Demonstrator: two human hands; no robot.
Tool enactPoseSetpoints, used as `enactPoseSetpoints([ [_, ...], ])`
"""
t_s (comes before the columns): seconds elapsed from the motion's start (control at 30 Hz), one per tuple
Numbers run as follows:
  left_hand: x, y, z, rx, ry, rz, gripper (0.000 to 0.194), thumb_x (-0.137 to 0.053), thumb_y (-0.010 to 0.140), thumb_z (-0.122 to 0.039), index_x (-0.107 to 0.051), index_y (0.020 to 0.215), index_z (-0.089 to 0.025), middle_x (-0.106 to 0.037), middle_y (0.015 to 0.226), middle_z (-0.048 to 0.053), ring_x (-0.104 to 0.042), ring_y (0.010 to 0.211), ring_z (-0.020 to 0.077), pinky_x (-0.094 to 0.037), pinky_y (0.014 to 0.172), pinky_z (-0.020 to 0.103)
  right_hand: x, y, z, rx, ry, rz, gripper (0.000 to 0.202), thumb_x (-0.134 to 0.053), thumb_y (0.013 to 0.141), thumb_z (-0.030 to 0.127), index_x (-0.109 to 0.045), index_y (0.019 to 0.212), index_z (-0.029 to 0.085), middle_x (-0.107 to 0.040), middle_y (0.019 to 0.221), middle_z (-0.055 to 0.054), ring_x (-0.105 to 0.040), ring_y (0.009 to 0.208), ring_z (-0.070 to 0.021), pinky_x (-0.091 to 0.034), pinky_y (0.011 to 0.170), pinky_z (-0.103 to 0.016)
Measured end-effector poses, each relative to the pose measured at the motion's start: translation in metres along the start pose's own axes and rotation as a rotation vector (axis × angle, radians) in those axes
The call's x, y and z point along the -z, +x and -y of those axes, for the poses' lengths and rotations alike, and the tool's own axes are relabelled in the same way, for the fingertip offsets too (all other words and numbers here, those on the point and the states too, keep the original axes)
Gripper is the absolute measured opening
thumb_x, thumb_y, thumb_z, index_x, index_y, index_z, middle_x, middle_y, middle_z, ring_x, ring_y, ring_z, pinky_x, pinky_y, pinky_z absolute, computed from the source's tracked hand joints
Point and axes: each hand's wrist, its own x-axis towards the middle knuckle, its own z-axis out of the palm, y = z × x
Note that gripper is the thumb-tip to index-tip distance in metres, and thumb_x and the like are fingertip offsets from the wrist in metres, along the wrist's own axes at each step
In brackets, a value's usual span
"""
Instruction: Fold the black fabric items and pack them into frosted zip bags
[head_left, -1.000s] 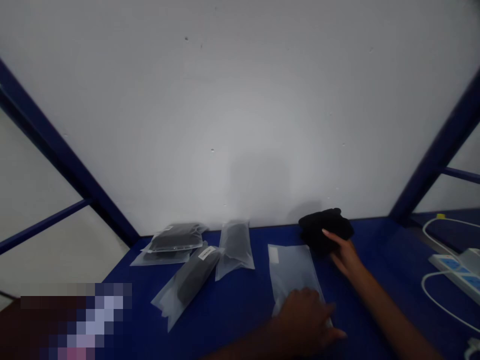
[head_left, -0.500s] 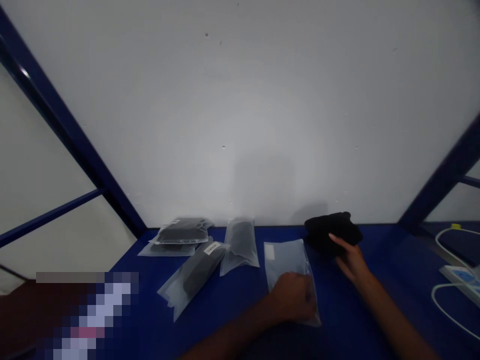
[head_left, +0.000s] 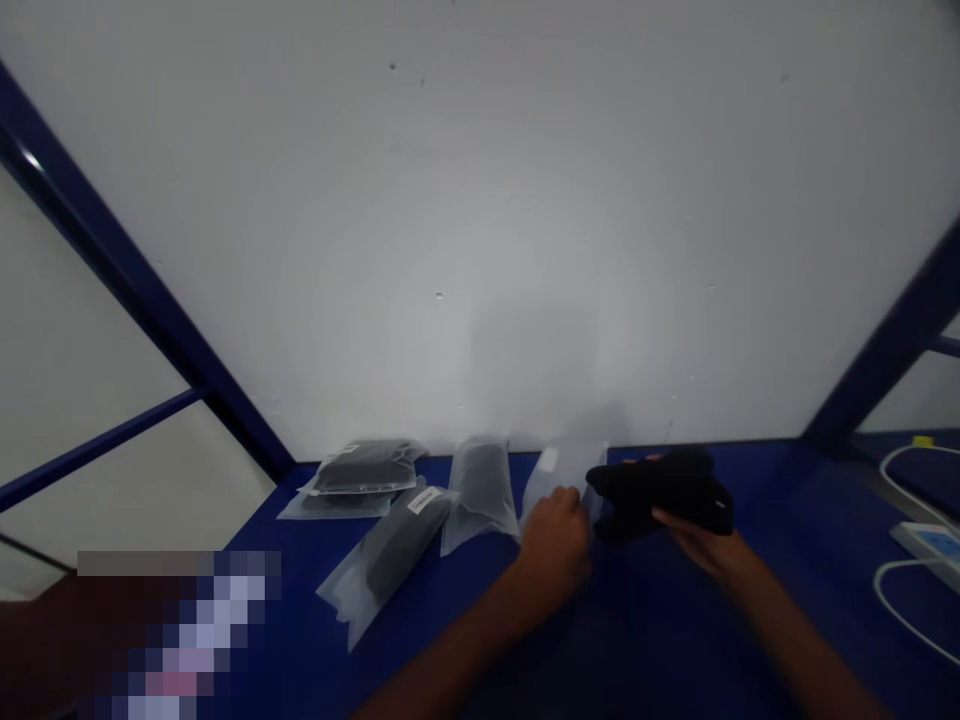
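A frosted plastic bag point(head_left: 559, 470) with a white label lies near the back edge. My left hand point(head_left: 556, 542) is closed on its near part, fingers curled; the exact grip is partly hidden. To the right, my right hand point(head_left: 697, 540) grips a folded black fabric item point(head_left: 664, 490), thumb on the near side and fingers mostly behind it. This dark bundle is raised beside the bag and overlaps its right edge in view; whether they touch I cannot tell.
Left of the bag lie several frosted bags with dark contents: an upright one point(head_left: 480, 490), a slanted one point(head_left: 397, 555) and a stack point(head_left: 364, 470). A white wall point(head_left: 450, 200) closes the blue table point(head_left: 637, 640) behind. A white device point(head_left: 930, 545) with cables sits far right.
My left hand has moved back and slightly left, and the bag has shifted toward the wall with it. My right hand has turned the black fabric item and brought it closer to the bag.
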Motion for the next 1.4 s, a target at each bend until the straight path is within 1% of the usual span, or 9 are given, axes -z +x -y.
enactPoseSetpoints([
  [0.1,0.0,0.001,0.004,0.029,-0.096,-0.099,0.024,-0.054,0.074,-0.013,-0.056,0.098,-0.013,-0.054,0.11,0.014,-0.052,0.1,0.0278,-0.048,0.083,0.04,-0.004,-0.004,0.005,0.042,-0.155,0.114,0.049,-0.086,0.047,0.021,-0.07,0.093,0.027,-0.072,0.102,-0.006,-0.064,0.103,-0.032,-0.05,0.093,-0.051],
  [0.23,-0.003,0.002,0.01,0.005,-0.244,-0.14,0.035,-0.061,0.074,-0.021,-0.054,0.107,-0.017,-0.054,0.113,0.01,-0.052,0.102,0.0252,-0.047,0.088,0.038,-0.003,-0.002,0.003,0.12,-0.314,0.025,0.044,-0.087,0.042,0.017,-0.073,0.082,0.025,-0.072,0.104,-0.007,-0.062,0.105,-0.0344,-0.047,0.097,-0.048],
  [0.3,-0.005,0.003,0.014,0.013,-0.277,-0.148,0.04,-0.061,0.075,-0.023,-0.051,0.113,-0.019,-0.053,0.115,0.008,-0.052,0.103,0.0247,-0.047,0.089,0.037,-0.002,-0.001,0.001,0.157,-0.345,0.048,0.039,-0.085,0.048,0.02,-0.074,0.085,0.025,-0.072,0.106,-0.006,-0.062,0.106,-0.0336,-0.046,0.099,-0.045],
  [0.47,0.0,0.008,0.026,0.012,-0.202,-0.133,0.048,-0.067,0.066,-0.014,-0.049,0.111,-0.015,-0.053,0.115,0.01,-0.05,0.105,0.0271,-0.044,0.089,0.039,-0.007,-0.004,0.006,0.325,-0.482,0.294,0.026,-0.062,0.08,0.029,-0.071,0.104,0.025,-0.068,0.118,-0.007,-0.061,0.111,-0.0293,-0.045,0.1,-0.043],
  [0.67,0.007,0.009,0.038,-0.01,-0.096,-0.103,0.04,-0.063,0.068,-0.012,-0.05,0.106,-0.016,-0.053,0.114,0.01,-0.05,0.104,0.0267,-0.044,0.085,0.04,-0.013,-0.006,0.001,0.619,-0.77,0.486,0.034,-0.055,0.085,0.021,-0.065,0.117,0.027,-0.066,0.123,-0.007,-0.057,0.119,-0.0268,-0.037,0.108,-0.049],
  [0.83,0.0,0.008,0.038,-0.031,-0.074,-0.137,0.053,-0.052,0.072,-0.004,-0.043,0.122,-0.017,-0.05,0.122,0.012,-0.048,0.114,0.0267,-0.043,0.093,0.041,-0.016,-0.008,-0.009,0.678,-0.901,0.625,0.04,-0.055,0.086,0.018,-0.059,0.125,0.028,-0.062,0.128,-0.007,-0.053,0.123,-0.0251,-0.037,0.109,-0.049],
  [0.93,-0.003,0.007,0.036,-0.14,-0.174,-0.162,0.048,-0.048,0.08,-0.008,-0.041,0.127,-0.017,-0.048,0.126,0.011,-0.048,0.117,0.0247,-0.042,0.099,0.039,-0.017,-0.008,-0.013,0.726,-0.903,0.594,0.043,-0.054,0.087,0.016,-0.057,0.128,0.028,-0.061,0.13,-0.007,-0.054,0.123,-0.0242,-0.038,0.108,-0.047],
  [1.13,0.007,0.002,0.031,-0.314,-0.289,-0.141,0.063,-0.053,0.081,-0.014,-0.028,0.138,-0.018,-0.041,0.136,0.013,-0.043,0.126,0.0224,-0.04,0.105,0.036,-0.013,-0.006,-0.02,0.872,-0.945,0.48,0.045,-0.048,0.09,0.014,-0.052,0.133,0.028,-0.058,0.133,-0.005,-0.05,0.127,-0.0234,-0.036,0.111,-0.047],
  [1.4,0.026,-0.006,0.025,-0.352,-0.241,-0.117,0.081,-0.056,0.072,-0.007,-0.019,0.143,-0.017,-0.035,0.142,0.014,-0.037,0.131,0.025,-0.038,0.107,0.038,-0.02,-0.01,-0.032,0.978,-0.961,0.3,0.059,-0.049,0.087,0.008,-0.042,0.141,0.028,-0.052,0.139,-0.006,-0.05,0.127,-0.0261,-0.044,0.106,-0.046],
])
